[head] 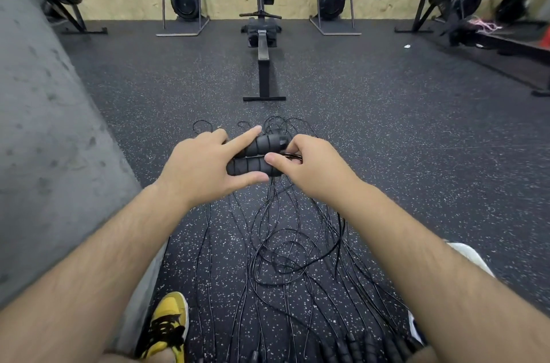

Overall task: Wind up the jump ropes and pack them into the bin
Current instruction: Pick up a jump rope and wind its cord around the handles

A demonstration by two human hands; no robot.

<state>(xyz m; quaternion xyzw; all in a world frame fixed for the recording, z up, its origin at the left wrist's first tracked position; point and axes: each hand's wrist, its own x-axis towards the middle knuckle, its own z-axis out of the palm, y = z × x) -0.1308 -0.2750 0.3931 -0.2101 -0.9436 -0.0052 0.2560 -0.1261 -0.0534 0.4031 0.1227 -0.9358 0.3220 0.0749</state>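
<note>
Two black ribbed jump-rope handles (256, 158) lie side by side in front of me, above the floor. My left hand (202, 166) grips them from the left, thumb under the lower handle and index finger stretched over the upper one. My right hand (312, 166) pinches a small coil of thin black rope (293, 156) at the handles' right end. Several more black ropes (282, 249) lie stretched and tangled on the speckled floor below my arms, with their handles (357, 347) lined up at the bottom edge. No bin is in view.
A concrete wall (44, 139) runs along my left. A rowing machine (263, 44) stands straight ahead, others upright against the plywood back wall. A yellow-and-black shoe (166, 324) is at the bottom left. A white shoe (470, 255) peeks out by my right arm.
</note>
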